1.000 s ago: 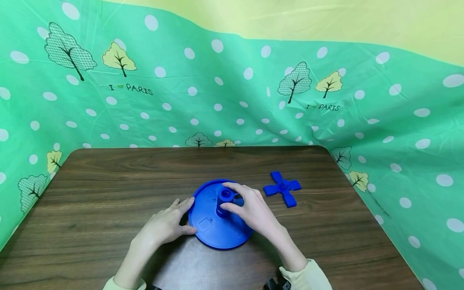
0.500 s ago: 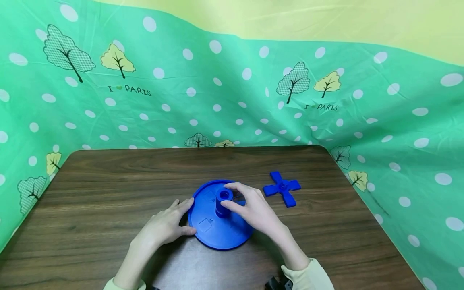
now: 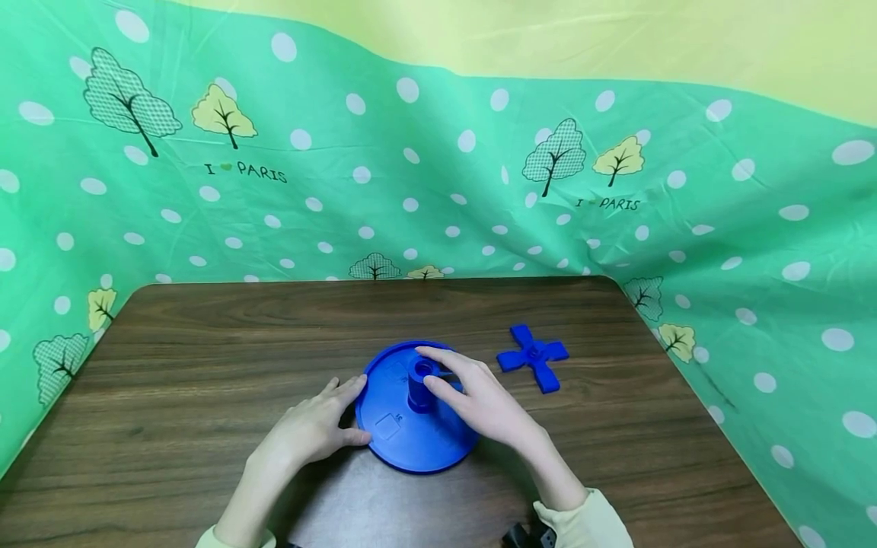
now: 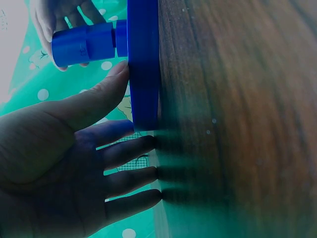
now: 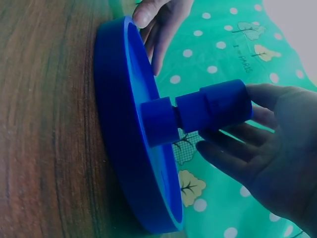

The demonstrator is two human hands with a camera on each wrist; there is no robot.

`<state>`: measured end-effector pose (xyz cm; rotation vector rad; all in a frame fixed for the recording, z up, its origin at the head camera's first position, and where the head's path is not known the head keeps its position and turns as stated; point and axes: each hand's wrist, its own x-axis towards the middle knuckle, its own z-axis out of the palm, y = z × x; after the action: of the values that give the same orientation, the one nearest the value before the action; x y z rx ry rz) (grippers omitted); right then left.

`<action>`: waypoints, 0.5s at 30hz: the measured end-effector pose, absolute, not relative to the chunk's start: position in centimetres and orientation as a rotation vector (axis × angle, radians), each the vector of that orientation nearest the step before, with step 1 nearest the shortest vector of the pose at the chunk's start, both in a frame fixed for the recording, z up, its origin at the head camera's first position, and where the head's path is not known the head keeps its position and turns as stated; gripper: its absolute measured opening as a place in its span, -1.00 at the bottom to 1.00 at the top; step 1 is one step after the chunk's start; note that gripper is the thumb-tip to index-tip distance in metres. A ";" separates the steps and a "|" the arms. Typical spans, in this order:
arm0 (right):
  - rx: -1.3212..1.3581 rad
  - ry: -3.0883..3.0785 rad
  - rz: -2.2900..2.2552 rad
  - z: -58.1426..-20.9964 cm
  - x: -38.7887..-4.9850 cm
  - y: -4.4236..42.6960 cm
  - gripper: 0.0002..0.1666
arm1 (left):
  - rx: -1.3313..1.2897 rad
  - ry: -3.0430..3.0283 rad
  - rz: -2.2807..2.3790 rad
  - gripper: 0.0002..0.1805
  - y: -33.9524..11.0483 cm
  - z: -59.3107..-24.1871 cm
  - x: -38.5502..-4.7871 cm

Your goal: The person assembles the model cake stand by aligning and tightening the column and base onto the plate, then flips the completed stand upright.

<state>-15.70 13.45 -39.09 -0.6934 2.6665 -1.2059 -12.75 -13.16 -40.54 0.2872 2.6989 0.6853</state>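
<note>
A round blue plastic disc (image 3: 411, 445) with a raised rim lies on the table, its central stub (image 5: 159, 121) pointing up. Above the stub stands a blue hollow cylinder (image 5: 215, 106), with a narrow gap between the two in the right wrist view. Thumb and curled fingers of my right hand (image 3: 483, 396) hold the cylinder near its top; some fingertips are hidden behind it. At the disc's left rim, my left hand (image 3: 308, 426) rests with straight, spread fingers. Its thumb (image 4: 111, 89) touches the rim, and several fingertips reach the table in the left wrist view.
To the right of the disc lies a blue four-armed cross piece (image 3: 533, 356) on the brown wooden table (image 3: 226, 350). A green dotted cloth (image 3: 411, 175) hangs behind and beside the table. A black object (image 3: 524, 535) sits by the right sleeve.
The cylinder's top has shifted slightly left. My right thumb has moved a little up and right round it, while the index finger has edged left. The left hand and disc stay put.
</note>
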 end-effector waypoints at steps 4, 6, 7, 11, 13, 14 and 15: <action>-0.656 2.730 -1.204 -39.1 -15.7 13.2 -0.47 | 0.280 2.697 0.684 0.00 -13.1 -40.5 -12.7; -0.637 2.763 -1.205 -39.2 -15.7 13.1 -0.50 | 0.273 2.695 0.685 -0.01 -13.1 -40.5 -12.7; -0.631 2.772 -1.206 -39.2 -15.7 13.1 -0.51 | 0.274 2.696 0.684 -0.01 -13.1 -40.6 -12.7; -0.616 2.758 -1.216 -39.2 -15.7 13.1 -0.42 | 0.274 2.697 0.680 -0.01 -13.0 -40.6 -12.8; -0.620 2.725 -1.228 -39.1 -15.8 13.3 -0.37 | 0.278 2.700 0.676 0.00 -13.0 -40.6 -12.8; -0.623 2.703 -1.237 -39.0 -15.8 13.4 -0.36 | 0.276 2.700 0.677 0.00 -13.0 -40.6 -12.8; -0.628 2.678 -1.245 -39.0 -15.8 13.5 -0.36 | 0.278 2.702 0.675 0.00 -13.0 -40.6 -12.8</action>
<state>-15.82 13.49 -39.01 -0.6284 2.6780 -1.2447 -12.81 -13.05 -40.58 0.2779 2.7020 0.6746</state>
